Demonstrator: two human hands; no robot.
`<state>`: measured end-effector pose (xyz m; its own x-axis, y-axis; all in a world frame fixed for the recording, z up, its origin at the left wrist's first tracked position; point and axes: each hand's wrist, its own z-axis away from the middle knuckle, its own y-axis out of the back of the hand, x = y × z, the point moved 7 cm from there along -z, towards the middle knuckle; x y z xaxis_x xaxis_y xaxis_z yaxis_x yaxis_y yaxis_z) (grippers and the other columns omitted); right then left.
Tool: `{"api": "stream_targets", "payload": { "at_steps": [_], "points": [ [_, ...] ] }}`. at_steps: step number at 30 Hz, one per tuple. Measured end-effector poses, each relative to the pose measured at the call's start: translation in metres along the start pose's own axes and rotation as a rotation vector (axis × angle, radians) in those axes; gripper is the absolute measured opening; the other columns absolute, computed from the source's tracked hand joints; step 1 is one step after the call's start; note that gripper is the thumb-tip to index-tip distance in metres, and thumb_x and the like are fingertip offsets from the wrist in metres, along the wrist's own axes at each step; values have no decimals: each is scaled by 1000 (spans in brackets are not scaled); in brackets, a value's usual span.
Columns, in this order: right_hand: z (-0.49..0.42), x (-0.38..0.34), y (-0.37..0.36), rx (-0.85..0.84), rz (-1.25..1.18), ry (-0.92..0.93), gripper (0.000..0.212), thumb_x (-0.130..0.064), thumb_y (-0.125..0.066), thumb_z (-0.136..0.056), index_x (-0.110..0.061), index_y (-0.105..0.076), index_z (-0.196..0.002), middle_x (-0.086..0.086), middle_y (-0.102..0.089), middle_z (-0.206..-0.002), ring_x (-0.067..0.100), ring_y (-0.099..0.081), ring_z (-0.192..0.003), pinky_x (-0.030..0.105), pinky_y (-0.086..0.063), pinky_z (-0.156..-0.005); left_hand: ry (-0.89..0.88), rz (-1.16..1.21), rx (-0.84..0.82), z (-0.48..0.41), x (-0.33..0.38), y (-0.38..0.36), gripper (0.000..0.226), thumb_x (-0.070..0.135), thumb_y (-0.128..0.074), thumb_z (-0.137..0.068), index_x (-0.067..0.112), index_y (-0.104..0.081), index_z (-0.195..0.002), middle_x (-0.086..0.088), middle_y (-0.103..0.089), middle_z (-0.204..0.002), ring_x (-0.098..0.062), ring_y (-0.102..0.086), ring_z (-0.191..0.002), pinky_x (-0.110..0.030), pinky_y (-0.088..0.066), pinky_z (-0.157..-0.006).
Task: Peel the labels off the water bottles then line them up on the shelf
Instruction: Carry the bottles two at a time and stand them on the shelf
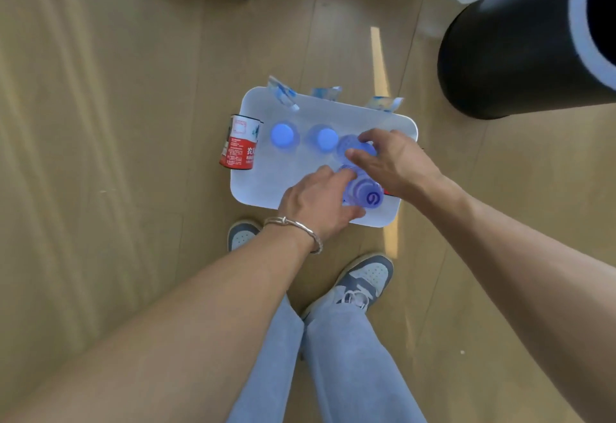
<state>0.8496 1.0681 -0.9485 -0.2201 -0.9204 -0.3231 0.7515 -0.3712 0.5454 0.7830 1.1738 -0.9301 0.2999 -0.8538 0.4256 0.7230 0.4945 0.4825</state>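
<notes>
A: Where do the bottles stand right now?

B: On the white shelf (263, 186), seen from straight above. The left bottle (282, 135) and the middle bottle (325, 137) are upright, side by side, blue caps on, and from here they look bare of labels. The third bottle (350, 145) is just beside them at the right end of that row.

A: And the hands?

B: The right hand (396, 162) has its thumb and fingers curled round the top of the third bottle, I'd judge to steady it or nudge it into line. The left hand (316, 202), a bracelet (300, 227) on its wrist, wraps the fourth bottle (365, 192). That one is nearer the person, out of the row and seemingly tilted. My guess is it goes next at the row's end.

A: Why the scraps along the back?

B: The peeled blue-and-white labels (283, 94) lie at the far edge, probably set there to keep the row clear. Their print is too small to read. A curled red-and-white label (241, 142) rests against the left edge and shows 农 plus part of another character. The fourth bottle's cap carries a swirl mark — nothing else is legible.
</notes>
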Motion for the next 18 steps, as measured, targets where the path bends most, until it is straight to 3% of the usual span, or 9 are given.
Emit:
{"api": "stream_targets", "payload": {
  "at_steps": [2, 6, 9, 15, 18],
  "points": [
    [-11, -1, -4, -6, 8, -5, 47, -46, -58, -91, -20, -55, -130, 11, -52, -126, 25, -53, -99, 26, -34, -76, -14, 5, 22, -12, 5, -3, 46, 47, -62, -85, 28, -51, -126, -5, -52, -118, -27, -53, -113, -31, -37, -77],
    [-26, -1, -9, 35, 1, -13, 36, -36, -68, -83, -17, -60, -112, 10, -53, -112, 22, -50, -83, 26, -33, -68, -18, -25, -27, -28, 14, -16, 46, 53, -59, -86, 27, -54, -124, -5, -57, -123, -26, -54, -115, -30, -38, -78],
    [-26, -3, -10, 24, 30, 0, 29, -26, -65, -85, -15, -60, -111, 7, -43, -104, 26, -50, -78, 28, -36, -67, 12, -6, -68, -28, 17, -23, 44, 53, -55, -88, 24, -56, -122, -8, -61, -121, -30, -57, -111, -31, -39, -77],
    [-21, 0, -4, 1, 12, -29, 27, -26, -61, -88, -15, -59, -112, 4, -39, -105, 27, -51, -81, 29, -38, -67, 8, -63, -50, -22, 28, -18, 27, 36, -52, -90, 23, -58, -113, -11, -65, -108, -32, -60, -100, -29, -37, -72],
    [-21, 3, -7, 14, -42, -32, 24, -25, -61, -87, -17, -61, -110, 4, -39, -104, 28, -53, -84, 29, -40, -69, -13, -149, -40, -24, 31, -21, 31, 43, -55, -88, 22, -58, -112, -8, -65, -108, -29, -61, -103, -29, -34, -73]
  ]
}}
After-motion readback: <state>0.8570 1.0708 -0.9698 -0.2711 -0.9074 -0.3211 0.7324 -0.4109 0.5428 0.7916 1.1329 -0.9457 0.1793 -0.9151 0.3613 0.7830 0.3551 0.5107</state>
